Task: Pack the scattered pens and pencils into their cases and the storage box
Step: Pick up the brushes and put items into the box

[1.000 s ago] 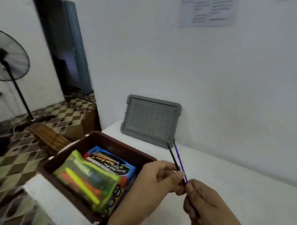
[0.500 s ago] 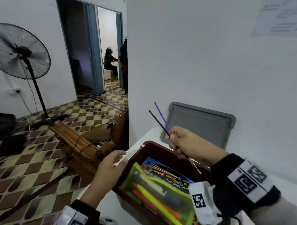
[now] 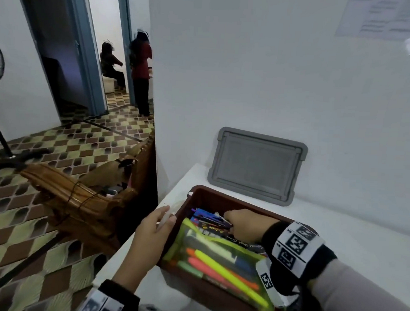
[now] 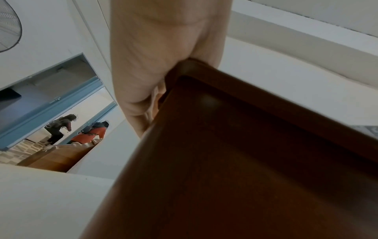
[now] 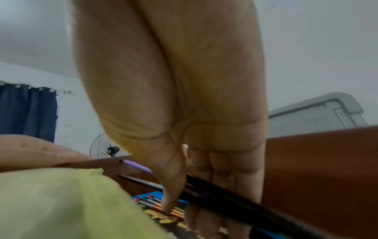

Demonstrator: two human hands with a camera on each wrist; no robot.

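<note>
Right hand (image 3: 245,224) down inside the box (image 3: 221,196), at the far half, knuckles up, wrist angled in from the right. Pinches two pens between thumb and curled fingers: a black pen (image 5: 225,198) and a purple pen (image 5: 137,166). Both long axes near level, running across the box from the fingers toward the left wall, roughly parallel with the blue pack (image 3: 208,217) just beneath. Purple tip close to the left wall; contact there cannot be told. Thumb tip touching or almost touching the pack's printed face in the right wrist view.

Green pouch (image 3: 218,257) filling the near half, beside the pack and bulging above it, so the only free lane for the pens lies along the far side, over the pack.

Left hand (image 3: 152,233) outside the box at its left wall near the far corner, fingers nearly straight along the wall, holding nothing, probably steadying the box. Nearer to the pen tips than to the grip end, yet not touching them.

Likely next: easing thumb and fingers apart so the pens drop flat onto the pack, lengthways across the box. Risk: a tip catching the left wall, or a pen propping on the pouch's edge.

Grey lid (image 3: 255,164) leaning on the wall behind the box, on the table (image 3: 360,244).
</note>
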